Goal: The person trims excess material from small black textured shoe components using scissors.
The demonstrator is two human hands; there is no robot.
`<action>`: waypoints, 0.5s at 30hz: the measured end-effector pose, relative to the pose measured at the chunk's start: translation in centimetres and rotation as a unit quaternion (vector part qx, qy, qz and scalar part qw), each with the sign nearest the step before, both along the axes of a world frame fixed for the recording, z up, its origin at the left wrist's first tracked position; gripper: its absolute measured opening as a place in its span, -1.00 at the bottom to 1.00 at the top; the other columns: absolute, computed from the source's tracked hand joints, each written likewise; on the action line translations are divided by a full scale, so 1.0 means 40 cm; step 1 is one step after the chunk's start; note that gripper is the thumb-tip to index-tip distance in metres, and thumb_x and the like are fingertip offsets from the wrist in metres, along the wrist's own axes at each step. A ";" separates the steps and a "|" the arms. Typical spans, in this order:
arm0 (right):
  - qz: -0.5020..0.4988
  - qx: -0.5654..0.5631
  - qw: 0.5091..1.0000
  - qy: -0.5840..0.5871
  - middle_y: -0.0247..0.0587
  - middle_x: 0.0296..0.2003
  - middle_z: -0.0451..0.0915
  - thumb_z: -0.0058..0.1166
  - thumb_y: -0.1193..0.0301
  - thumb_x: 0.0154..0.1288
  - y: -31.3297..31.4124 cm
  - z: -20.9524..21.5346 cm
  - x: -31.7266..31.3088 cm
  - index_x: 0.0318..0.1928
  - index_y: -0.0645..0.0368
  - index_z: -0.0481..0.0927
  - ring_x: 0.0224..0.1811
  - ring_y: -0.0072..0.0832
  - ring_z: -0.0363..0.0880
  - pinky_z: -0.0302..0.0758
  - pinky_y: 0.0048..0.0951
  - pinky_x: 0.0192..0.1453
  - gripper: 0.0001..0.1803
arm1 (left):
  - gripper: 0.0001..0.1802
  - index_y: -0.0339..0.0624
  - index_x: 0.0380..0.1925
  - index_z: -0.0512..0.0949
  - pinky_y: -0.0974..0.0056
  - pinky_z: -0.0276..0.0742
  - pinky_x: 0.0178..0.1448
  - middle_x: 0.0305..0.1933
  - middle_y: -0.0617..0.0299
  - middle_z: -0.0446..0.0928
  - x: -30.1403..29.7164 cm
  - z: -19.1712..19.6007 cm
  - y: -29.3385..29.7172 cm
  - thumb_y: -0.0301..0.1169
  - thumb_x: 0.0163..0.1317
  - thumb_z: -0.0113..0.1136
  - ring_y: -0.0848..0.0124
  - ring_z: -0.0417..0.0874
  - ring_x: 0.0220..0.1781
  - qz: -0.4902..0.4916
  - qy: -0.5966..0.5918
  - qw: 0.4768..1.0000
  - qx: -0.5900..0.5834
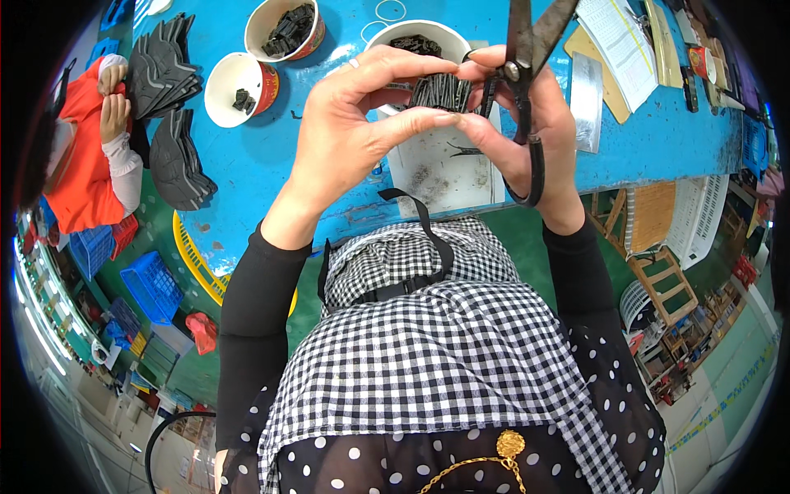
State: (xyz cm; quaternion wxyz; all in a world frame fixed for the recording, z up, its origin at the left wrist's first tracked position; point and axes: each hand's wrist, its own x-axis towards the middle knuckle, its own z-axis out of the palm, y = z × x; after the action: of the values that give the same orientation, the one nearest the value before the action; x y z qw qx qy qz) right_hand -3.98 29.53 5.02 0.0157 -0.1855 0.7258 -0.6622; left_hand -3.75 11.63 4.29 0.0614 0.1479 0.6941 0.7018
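Note:
Between my two hands, over the blue table, is a packed bundle of short black strips [442, 92]. The fingers and thumb of my left hand [341, 123] curve round it from the left and grip it. My right hand [547, 123] has scissors [525, 90] hooked in it, blades up past the fingers and a black handle loop hanging below. Its thumb and index fingertip also press the bundle's right end. A white tub [452, 35] with black pieces stands just behind the bundle, partly hidden by my hands. Under my hands lies a smudged white board [444, 185] with loose black scraps.
Two more tubs [216, 97] with black pieces stand at left. Stacks of dark curved parts [177, 160] lie near a co-worker in orange [86, 173]. At right are a metal plate [586, 103] and printed sheets [621, 49]. A yellow basket [197, 263] sits below the table edge.

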 end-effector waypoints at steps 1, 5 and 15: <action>0.011 -0.004 1.000 -0.016 -0.25 -0.25 0.51 0.17 0.55 -0.02 0.005 -0.001 0.002 -0.05 0.23 0.33 -0.21 -0.61 0.49 0.44 -0.59 -0.09 -0.53 | -0.60 -0.27 -0.14 0.48 0.45 0.53 -0.15 -0.16 0.21 0.48 0.001 -0.001 -0.001 -0.57 -0.07 0.24 0.49 0.53 -0.19 0.010 0.012 1.000 0.005; 0.017 -0.112 0.988 -0.103 -0.17 -0.25 0.50 0.11 0.58 0.03 0.002 -0.002 0.003 -0.04 0.28 0.30 -0.21 -0.52 0.51 0.47 -0.53 -0.10 -0.56 | -0.63 -0.33 -0.15 0.47 0.44 0.51 -0.10 -0.16 0.20 0.48 0.008 0.006 0.002 -0.59 -0.04 0.22 0.50 0.52 -0.16 0.008 -0.085 0.991 0.107; 0.055 -0.301 0.917 -0.256 0.04 -0.18 0.48 -0.10 0.46 0.22 0.048 -0.012 -0.006 0.02 0.26 0.23 -0.22 -0.37 0.53 0.48 -0.42 -0.13 -0.64 | -0.65 -0.33 -0.13 0.45 0.45 0.46 -0.03 -0.16 0.22 0.49 -0.009 -0.023 0.017 -0.61 0.00 0.17 0.52 0.50 -0.11 0.053 -0.100 0.988 0.108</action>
State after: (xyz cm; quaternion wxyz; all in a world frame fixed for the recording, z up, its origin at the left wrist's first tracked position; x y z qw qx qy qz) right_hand -4.23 31.46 4.54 0.1807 -0.0458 0.4517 -0.8725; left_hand -4.09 12.30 3.37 0.0769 0.0460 0.6118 0.7859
